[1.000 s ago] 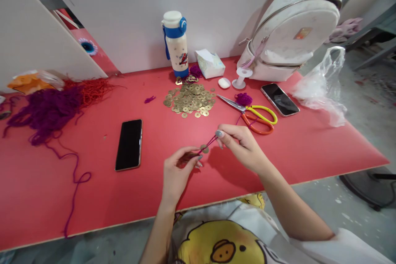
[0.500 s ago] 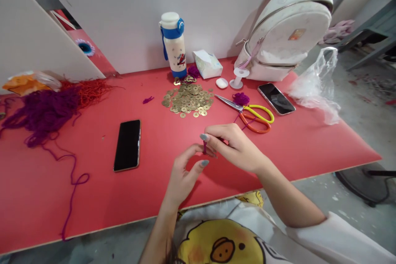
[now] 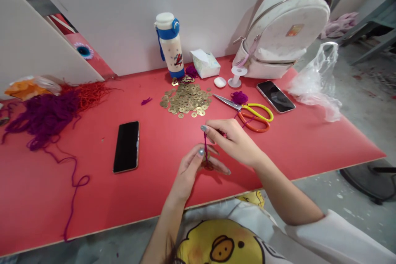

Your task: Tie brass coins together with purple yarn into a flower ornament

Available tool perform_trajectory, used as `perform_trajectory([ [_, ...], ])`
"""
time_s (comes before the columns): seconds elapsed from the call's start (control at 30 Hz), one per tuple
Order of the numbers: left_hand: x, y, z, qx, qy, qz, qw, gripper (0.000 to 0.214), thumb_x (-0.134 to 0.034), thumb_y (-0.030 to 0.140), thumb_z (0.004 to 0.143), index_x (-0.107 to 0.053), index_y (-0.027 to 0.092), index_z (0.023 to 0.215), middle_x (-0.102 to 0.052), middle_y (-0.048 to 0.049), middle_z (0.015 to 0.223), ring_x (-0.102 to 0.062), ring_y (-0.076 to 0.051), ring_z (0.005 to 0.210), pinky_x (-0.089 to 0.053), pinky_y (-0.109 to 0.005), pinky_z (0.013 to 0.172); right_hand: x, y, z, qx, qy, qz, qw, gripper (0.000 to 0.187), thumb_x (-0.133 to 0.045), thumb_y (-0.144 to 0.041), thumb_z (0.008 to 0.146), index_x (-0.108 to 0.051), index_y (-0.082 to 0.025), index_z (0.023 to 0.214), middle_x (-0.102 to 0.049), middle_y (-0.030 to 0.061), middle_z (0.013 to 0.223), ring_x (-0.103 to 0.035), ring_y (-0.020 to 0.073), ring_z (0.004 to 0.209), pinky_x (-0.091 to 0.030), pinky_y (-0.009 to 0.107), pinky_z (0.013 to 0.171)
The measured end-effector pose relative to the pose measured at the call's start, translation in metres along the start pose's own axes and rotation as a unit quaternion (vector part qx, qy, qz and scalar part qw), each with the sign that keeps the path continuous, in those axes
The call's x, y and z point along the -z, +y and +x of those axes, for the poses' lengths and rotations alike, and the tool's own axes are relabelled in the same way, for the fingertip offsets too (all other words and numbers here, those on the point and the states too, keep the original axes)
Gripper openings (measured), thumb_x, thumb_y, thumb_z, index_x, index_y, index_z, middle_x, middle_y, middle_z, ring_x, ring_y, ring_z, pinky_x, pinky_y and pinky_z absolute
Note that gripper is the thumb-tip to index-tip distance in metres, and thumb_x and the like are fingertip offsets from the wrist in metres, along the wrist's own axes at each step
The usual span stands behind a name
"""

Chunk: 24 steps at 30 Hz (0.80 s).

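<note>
A short length of purple yarn (image 3: 206, 142) runs upright between my two hands above the red table. My right hand (image 3: 233, 140) is closed, pinching the yarn's upper end between thumb and forefinger. Lower down, my left hand (image 3: 188, 171) has its thumb and forefinger closed around the yarn, with its other fingers stretched out beneath. Brass-coloured round pieces, seemingly holed coins (image 3: 207, 165), show at the yarn's lower end, partly hidden by the left fingers. Beyond my hands lies a pile of similar coins (image 3: 187, 98).
Scissors (image 3: 253, 115) lie right of the pile by a purple yarn ball (image 3: 239, 97). Phones lie left (image 3: 126, 146) and right (image 3: 276, 96). A bottle (image 3: 172, 47), tissue pack (image 3: 205, 65), spool (image 3: 237, 76) and backpack (image 3: 283, 37) stand behind. Tangled purple yarn (image 3: 46, 117) lies far left.
My left hand has moved slightly right and its thumb has closed in on the yarn. More yarn and the coins at its lower end now show. The view has shifted slightly.
</note>
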State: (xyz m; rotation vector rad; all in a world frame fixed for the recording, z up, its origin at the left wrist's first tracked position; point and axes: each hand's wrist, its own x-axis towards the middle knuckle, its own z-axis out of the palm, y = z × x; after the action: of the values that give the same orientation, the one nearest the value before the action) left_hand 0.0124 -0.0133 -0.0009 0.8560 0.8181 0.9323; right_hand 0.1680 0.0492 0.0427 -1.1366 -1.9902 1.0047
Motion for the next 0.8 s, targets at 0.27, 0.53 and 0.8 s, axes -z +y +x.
perform_trajectory([
  [0.27, 0.001, -0.001, 0.005, 0.027, 0.002, -0.020, 0.999, 0.039, -0.055, 0.046, 0.094, -0.062, 0.014, 0.074, -0.074, -0.0107, 0.073, -0.071, -0.021, 0.068, -0.054, -0.031, 0.069, 0.006, 0.008, -0.001, 0.015, 0.035, 0.017, 0.999, 0.039, -0.043, -0.031, 0.102, -0.037, -0.019, 0.065, -0.040, -0.0048, 0.057, -0.034, 0.0086, 0.053, -0.027, 0.024, 0.054],
  [0.53, 0.002, -0.005, 0.008, 0.055, 0.022, -0.073, 0.996, 0.036, -0.065, 0.045, 0.088, -0.072, 0.010, 0.092, -0.075, -0.0108, 0.074, -0.069, -0.018, 0.060, -0.055, -0.028, 0.061, 0.007, 0.020, -0.004, -0.007, 0.052, 0.022, 0.998, 0.041, -0.043, -0.032, 0.102, -0.040, -0.019, 0.063, -0.042, -0.0045, 0.056, -0.036, 0.0086, 0.052, -0.027, 0.024, 0.053],
  [0.8, 0.022, 0.005, 0.011, -0.009, 0.112, 0.032, 0.993, 0.021, -0.078, 0.033, 0.078, -0.075, 0.012, 0.076, -0.073, -0.0058, 0.065, -0.065, -0.013, 0.053, -0.054, -0.022, 0.054, 0.013, 0.031, -0.020, -0.024, 0.056, 0.037, 0.997, 0.041, -0.040, -0.034, 0.103, -0.034, -0.020, 0.064, -0.034, -0.0049, 0.057, -0.031, 0.0095, 0.052, -0.026, 0.026, 0.053],
])
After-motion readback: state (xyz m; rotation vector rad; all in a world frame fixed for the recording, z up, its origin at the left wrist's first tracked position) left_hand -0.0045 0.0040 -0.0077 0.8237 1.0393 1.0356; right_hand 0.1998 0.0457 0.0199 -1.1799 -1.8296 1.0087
